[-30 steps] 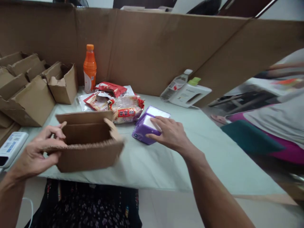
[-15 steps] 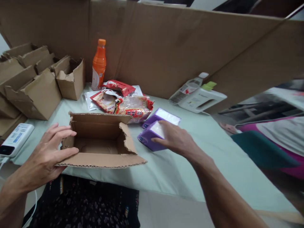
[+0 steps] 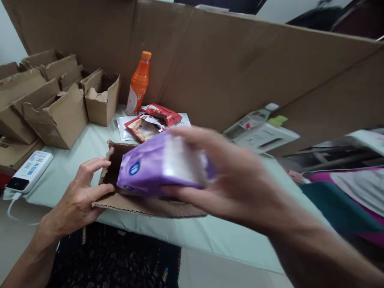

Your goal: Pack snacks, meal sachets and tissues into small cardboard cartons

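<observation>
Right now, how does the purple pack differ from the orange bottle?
The purple pack is in the right hand, over the box, while the orange bottle stands untouched. The pack is blocky with flat sides; the bottle is slim and rounded, topped by a cap. The pack looks blurred, while the bottle is fairly sharp. Both show some white beside their main colour.
</observation>
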Motion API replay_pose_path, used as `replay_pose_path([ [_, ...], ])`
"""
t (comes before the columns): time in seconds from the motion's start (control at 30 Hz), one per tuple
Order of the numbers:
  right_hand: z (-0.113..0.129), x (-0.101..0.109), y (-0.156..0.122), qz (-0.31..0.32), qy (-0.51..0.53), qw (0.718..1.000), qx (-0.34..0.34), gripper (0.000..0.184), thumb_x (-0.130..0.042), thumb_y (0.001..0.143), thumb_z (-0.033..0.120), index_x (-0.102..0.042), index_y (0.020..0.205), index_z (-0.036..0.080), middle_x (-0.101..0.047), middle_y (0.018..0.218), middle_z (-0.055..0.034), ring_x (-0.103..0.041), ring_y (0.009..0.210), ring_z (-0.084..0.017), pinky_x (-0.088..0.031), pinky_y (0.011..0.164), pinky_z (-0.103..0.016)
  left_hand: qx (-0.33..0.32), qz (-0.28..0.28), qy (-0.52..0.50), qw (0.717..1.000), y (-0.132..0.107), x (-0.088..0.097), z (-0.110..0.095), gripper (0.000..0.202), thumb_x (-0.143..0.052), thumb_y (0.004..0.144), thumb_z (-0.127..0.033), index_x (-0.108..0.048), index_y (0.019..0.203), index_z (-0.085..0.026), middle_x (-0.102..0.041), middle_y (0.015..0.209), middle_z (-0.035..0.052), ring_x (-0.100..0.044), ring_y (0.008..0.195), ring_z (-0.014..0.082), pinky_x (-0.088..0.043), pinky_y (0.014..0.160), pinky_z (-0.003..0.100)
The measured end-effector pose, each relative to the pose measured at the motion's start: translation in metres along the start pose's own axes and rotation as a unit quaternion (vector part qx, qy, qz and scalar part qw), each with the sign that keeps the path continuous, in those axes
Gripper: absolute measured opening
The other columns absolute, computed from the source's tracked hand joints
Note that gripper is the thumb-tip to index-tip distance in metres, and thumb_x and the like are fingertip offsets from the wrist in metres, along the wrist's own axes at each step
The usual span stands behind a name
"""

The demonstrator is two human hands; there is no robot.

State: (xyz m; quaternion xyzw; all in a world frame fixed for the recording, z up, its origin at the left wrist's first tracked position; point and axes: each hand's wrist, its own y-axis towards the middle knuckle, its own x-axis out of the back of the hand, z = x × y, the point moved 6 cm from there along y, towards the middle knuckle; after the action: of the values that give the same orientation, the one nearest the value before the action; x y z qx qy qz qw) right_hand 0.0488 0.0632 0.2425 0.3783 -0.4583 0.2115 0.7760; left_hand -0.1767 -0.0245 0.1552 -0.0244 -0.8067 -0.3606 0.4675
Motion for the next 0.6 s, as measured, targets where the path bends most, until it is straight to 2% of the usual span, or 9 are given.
replay_pose_path([
  [0.07,0.014,-0.046,0.018,0.087,0.014,0.996,0.03,0.065,-0.074,0.084,0.042,-0.052,0.142,0.025,-0.067,0.135,-0.0134,-0.066,0.119,-0.038,-0.057,0.095,-0.057,0.009,-0.009,0.003,1.0,-0.003,-0.001,0.0,0.025,-0.066,0.087,-0.006,-0.072,0.107,-0.019,-0.047,0.148,0.0138,-0.043,0.144,0.0369,-0.047,0.117,0.06],
  [0.17,0.019,-0.104,0.033,0.207,-0.014,0.978,0.008,0.05,-0.076,0.082,0.032,-0.06,0.127,0.017,-0.07,0.121,-0.0171,-0.068,0.107,-0.036,-0.058,0.089,-0.054,-0.007,-0.012,0.001,1.0,-0.005,-0.002,-0.003,0.023,-0.064,0.088,-0.005,-0.071,0.104,-0.019,-0.049,0.147,0.0139,-0.044,0.144,0.0359,-0.047,0.116,0.059],
  [0.23,0.023,-0.127,0.037,0.247,-0.023,0.969,0.012,0.049,-0.076,0.083,0.028,-0.059,0.127,0.016,-0.069,0.121,-0.0178,-0.067,0.105,-0.034,-0.058,0.089,-0.053,-0.012,-0.003,0.0,1.0,-0.005,-0.003,-0.003,0.024,-0.063,0.087,-0.006,-0.071,0.106,-0.019,-0.047,0.151,0.0141,-0.041,0.145,0.0364,-0.046,0.117,0.061],
  [0.33,0.032,-0.141,0.036,0.273,-0.014,0.961,0.046,0.057,-0.072,0.086,0.024,-0.053,0.139,0.013,-0.065,0.128,-0.0198,-0.066,0.11,-0.033,-0.057,0.094,-0.053,-0.013,0.004,-0.004,1.0,-0.007,-0.005,-0.001,0.032,-0.063,0.085,-0.008,-0.07,0.114,-0.018,-0.04,0.16,0.0151,-0.036,0.149,0.0379,-0.042,0.119,0.062],
  [0.4,0.035,-0.133,0.032,0.272,0.0,0.96,0.062,0.059,-0.07,0.09,0.028,-0.052,0.143,0.012,-0.064,0.132,-0.0213,-0.066,0.113,-0.034,-0.057,0.097,-0.053,-0.02,0.014,-0.003,1.0,-0.009,-0.008,0.0,0.033,-0.065,0.086,-0.015,-0.069,0.119,-0.017,-0.034,0.165,0.0157,-0.033,0.152,0.0391,-0.039,0.121,0.062],
  [0.43,0.034,-0.122,0.03,0.257,0.008,0.964,0.068,0.056,-0.069,0.092,0.032,-0.054,0.142,0.012,-0.064,0.134,-0.0217,-0.066,0.116,-0.034,-0.056,0.099,-0.054,-0.024,0.021,0.0,0.999,-0.01,-0.01,0.001,0.033,-0.067,0.088,-0.02,-0.069,0.121,-0.017,-0.03,0.168,0.0157,-0.03,0.153,0.0398,-0.038,0.122,0.062],
  [0.5,0.022,-0.087,0.026,0.191,0.024,0.979,0.07,0.048,-0.066,0.095,0.038,-0.061,0.137,0.016,-0.064,0.14,-0.0187,-0.064,0.124,-0.034,-0.054,0.104,-0.054,-0.022,0.031,0.011,0.999,-0.014,-0.014,0.005,0.038,-0.068,0.092,-0.032,-0.066,0.128,-0.019,-0.023,0.173,0.0142,-0.026,0.156,0.0404,-0.034,0.124,0.062],
  [0.53,0.009,-0.066,0.023,0.141,0.027,0.988,0.055,0.043,-0.064,0.096,0.039,-0.064,0.134,0.02,-0.065,0.14,-0.0154,-0.064,0.126,-0.033,-0.053,0.106,-0.053,-0.017,0.031,0.015,0.999,-0.015,-0.015,0.008,0.042,-0.067,0.094,-0.037,-0.064,0.132,-0.021,-0.02,0.174,0.0128,-0.024,0.157,0.0406,-0.033,0.124,0.062],
  [0.6,-0.037,-0.022,0.01,0.035,0.009,0.999,-0.023,0.036,-0.06,0.098,0.042,-0.068,0.128,0.024,-0.071,0.133,-0.0098,-0.067,0.12,-0.03,-0.055,0.102,-0.049,-0.003,0.028,0.011,1.0,-0.017,-0.018,0.013,0.045,-0.064,0.096,-0.042,-0.061,0.138,-0.025,-0.018,0.175,0.0099,-0.024,0.158,0.0413,-0.033,0.123,0.063],
])
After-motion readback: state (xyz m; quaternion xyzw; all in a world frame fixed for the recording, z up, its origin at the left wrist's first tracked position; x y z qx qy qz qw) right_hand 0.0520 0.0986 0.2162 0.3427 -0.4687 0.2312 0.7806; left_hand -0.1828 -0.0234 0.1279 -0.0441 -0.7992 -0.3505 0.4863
